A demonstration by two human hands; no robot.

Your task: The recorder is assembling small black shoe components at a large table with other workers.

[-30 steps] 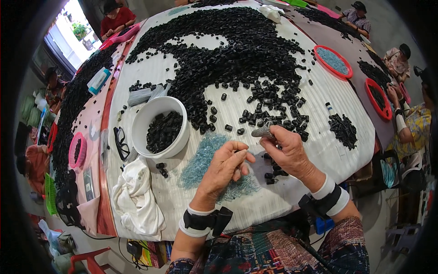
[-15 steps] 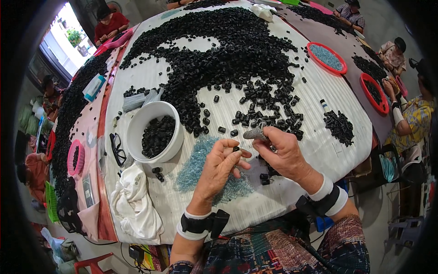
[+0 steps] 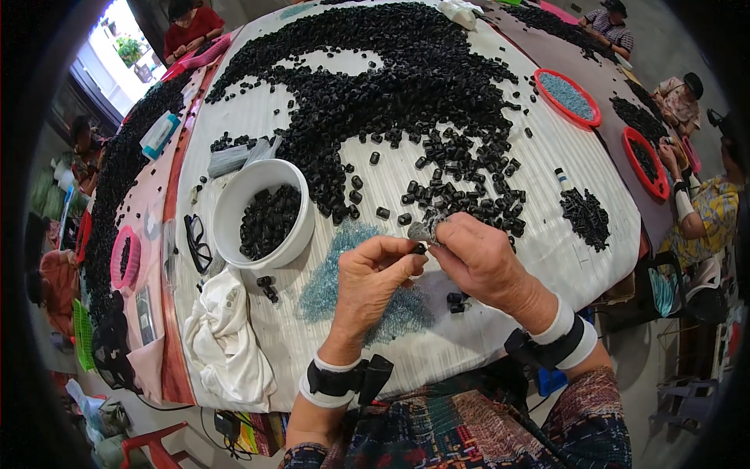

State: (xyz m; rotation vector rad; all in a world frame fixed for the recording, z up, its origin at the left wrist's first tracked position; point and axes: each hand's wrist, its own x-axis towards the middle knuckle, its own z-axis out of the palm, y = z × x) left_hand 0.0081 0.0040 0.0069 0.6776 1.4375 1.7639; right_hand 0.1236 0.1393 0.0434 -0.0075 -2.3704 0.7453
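Note:
My left hand is closed in a pinch, thumb and forefinger on a small black cylindrical part. Close against it, my right hand is curled around a grey bundle that looks made of thin strands. The bundle's end points toward the black part; whether they touch is hard to see. Beneath the left hand spreads a heap of small translucent bluish pieces. More black parts lie beside the right wrist. Left of the hands, a white bucket holds many similar black parts.
A large pile of black parts covers the table's far side. White cloth, eyeglasses and grey strips lie left. A red-rimmed basket and small dark pieces lie right. Several people sit around.
My hands have come together, bringing the grey bundle up to the black part. The left fingers, spread before, have drawn in around the pinch. The view has shifted slightly.

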